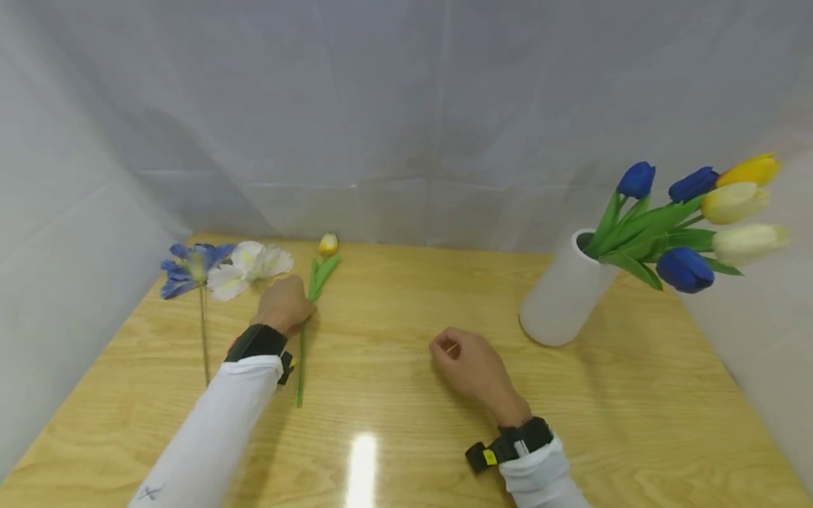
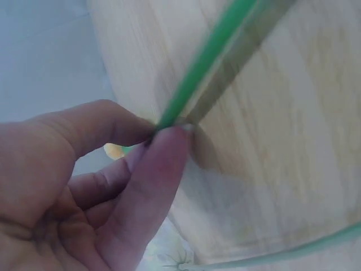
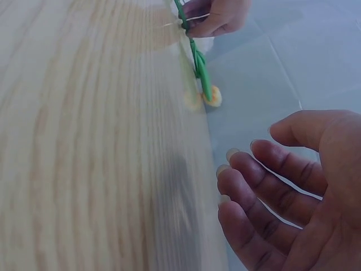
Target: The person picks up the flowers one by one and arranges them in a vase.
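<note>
My left hand (image 1: pixel 284 305) pinches the green stem of a yellow and white tulip (image 1: pixel 328 245) between thumb and finger. In the left wrist view the stem (image 2: pixel 203 62) runs up from the pinch, and part of the blossom shows behind the fingers. Over the middle of the table my right hand (image 1: pixel 473 367) hangs with loosely curled fingers and holds nothing; the right wrist view shows a gap between its thumb and fingertips (image 3: pixel 240 161). Left of my left hand lie a blue flower (image 1: pixel 193 267) and a white flower (image 1: pixel 249 268) with broad petals.
A white vase (image 1: pixel 565 296) stands at the right of the wooden table (image 1: pixel 394 296). Blue, yellow and cream tulips (image 1: pixel 686 270) lean out of it to the right. A pale curtain (image 1: pixel 406 120) hangs along the table's back edge, with pale walls at both sides.
</note>
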A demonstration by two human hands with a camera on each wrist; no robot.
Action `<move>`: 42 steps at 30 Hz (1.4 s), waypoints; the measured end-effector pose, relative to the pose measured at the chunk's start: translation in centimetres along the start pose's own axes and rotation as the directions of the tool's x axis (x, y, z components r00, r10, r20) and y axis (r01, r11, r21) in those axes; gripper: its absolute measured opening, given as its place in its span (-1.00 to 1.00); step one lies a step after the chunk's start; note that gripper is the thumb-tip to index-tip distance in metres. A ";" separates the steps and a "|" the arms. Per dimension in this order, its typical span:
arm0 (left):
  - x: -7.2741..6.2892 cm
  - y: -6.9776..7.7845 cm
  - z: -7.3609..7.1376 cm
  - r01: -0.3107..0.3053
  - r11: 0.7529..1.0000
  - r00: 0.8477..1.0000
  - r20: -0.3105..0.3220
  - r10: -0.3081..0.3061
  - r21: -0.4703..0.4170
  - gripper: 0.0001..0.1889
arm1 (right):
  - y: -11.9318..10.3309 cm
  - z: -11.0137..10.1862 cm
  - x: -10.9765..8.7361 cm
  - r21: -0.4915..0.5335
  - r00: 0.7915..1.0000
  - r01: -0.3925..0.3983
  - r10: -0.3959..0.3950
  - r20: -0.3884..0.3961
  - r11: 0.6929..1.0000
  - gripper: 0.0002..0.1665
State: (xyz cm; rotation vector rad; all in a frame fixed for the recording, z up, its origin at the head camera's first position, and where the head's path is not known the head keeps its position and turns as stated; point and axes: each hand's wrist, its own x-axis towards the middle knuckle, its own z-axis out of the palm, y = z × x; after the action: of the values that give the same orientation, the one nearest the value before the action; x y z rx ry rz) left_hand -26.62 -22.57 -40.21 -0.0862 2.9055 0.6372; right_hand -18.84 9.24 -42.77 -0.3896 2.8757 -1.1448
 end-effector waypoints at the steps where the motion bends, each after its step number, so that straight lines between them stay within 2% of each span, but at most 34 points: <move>1: -0.1 -0.1 0.0 -0.014 1.000 1.000 -0.002 0.014 -0.001 -0.83 | 0.1 0.0 0.0 -0.001 1.000 -0.002 0.002 0.000 1.000 -0.84; 6: -0.9 -0.1 0.0 -0.097 0.993 0.995 -0.044 0.095 -0.072 -0.68 | 0.3 0.0 0.0 0.016 1.000 -0.018 0.018 0.007 1.000 -0.82; 11: -2.4 1.1 -0.3 -0.171 0.964 0.979 -0.144 0.143 -0.204 -0.84 | 0.5 -0.1 -0.1 0.029 0.999 -0.034 0.034 0.001 0.999 -0.82; 19: -4.2 3.1 -0.4 -0.273 0.911 0.945 -0.262 0.195 -0.308 -0.86 | 0.9 -0.3 -0.5 0.043 1.000 -0.030 0.030 -0.001 0.999 -0.81; 25: -5.3 4.5 -0.4 -0.317 0.854 0.938 -0.270 0.218 -0.412 -0.84 | 1.0 -0.6 -0.5 0.058 0.999 -0.039 0.040 -0.012 0.998 -0.82; 31: -6.2 6.4 0.0 -0.349 0.820 0.930 -0.278 0.243 -0.454 -0.83 | 0.9 -1.1 -0.6 0.152 0.997 -0.063 0.069 -0.036 0.986 -0.82; 36: -6.5 7.8 0.7 -0.402 0.786 0.910 -0.298 0.287 -0.470 -0.87 | 1.1 -1.4 -0.4 0.216 0.996 -0.032 0.049 -0.075 0.976 -0.81; 42: -6.9 9.7 1.5 -0.475 0.729 0.878 -0.315 0.360 -0.492 -0.88 | 1.1 -2.0 -0.4 0.270 0.993 0.007 0.025 -0.112 0.963 -0.76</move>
State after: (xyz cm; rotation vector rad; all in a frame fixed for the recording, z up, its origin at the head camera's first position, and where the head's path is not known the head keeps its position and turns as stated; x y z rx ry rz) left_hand -20.49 -12.98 -36.38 0.4881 2.8170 1.6383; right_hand -18.90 11.44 -42.05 -0.3088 2.7516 -1.5803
